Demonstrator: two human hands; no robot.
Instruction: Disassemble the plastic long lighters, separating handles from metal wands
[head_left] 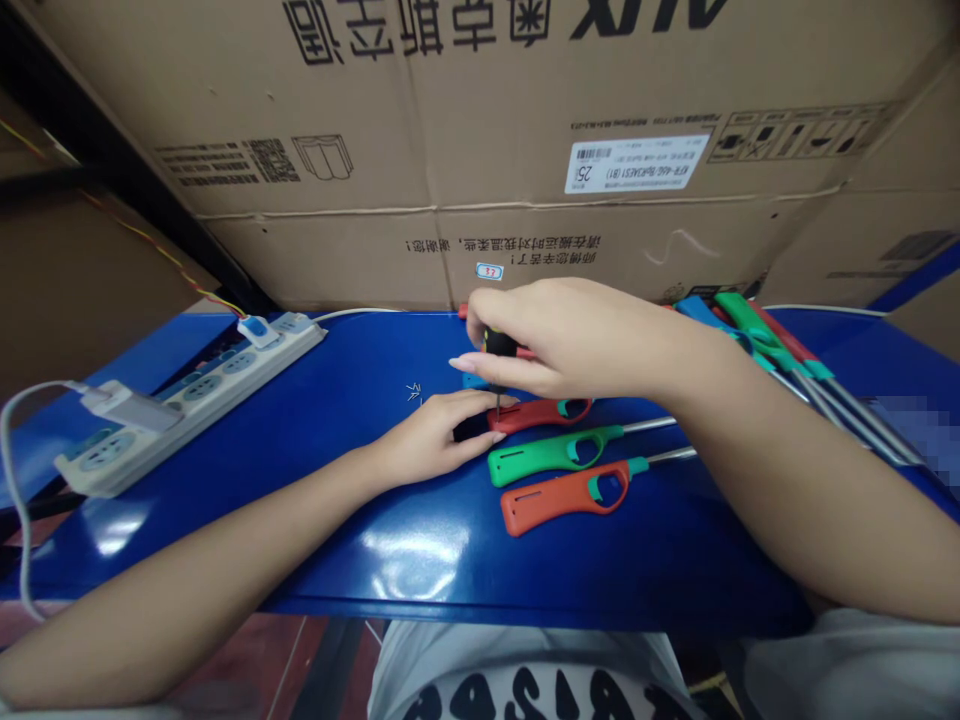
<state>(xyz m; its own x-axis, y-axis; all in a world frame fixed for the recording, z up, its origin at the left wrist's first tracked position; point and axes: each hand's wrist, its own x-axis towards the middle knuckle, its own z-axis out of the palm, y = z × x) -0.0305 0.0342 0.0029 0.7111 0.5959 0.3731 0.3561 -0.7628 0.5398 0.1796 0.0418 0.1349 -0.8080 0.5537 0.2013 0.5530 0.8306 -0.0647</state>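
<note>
My right hand [559,335] grips a screwdriver [498,345] by its black handle, held upright. Its thin shaft points down at the end of a red long-neck lighter [529,413] lying on the blue table. My left hand [442,435] is closed around that same end, thumb and fingertips on either side of it. In front of it lie a green lighter [544,457] and an orange-red lighter [562,497], side by side, metal necks to the right. Several small screws [414,391] are scattered left of the lighters. Part of a blue item shows beneath my right hand.
A white power strip [202,400] with plugs and cords runs along the left. Several more lighters [780,350] are piled at the back right. A large cardboard box [450,150] stands upright behind the blue table [315,550].
</note>
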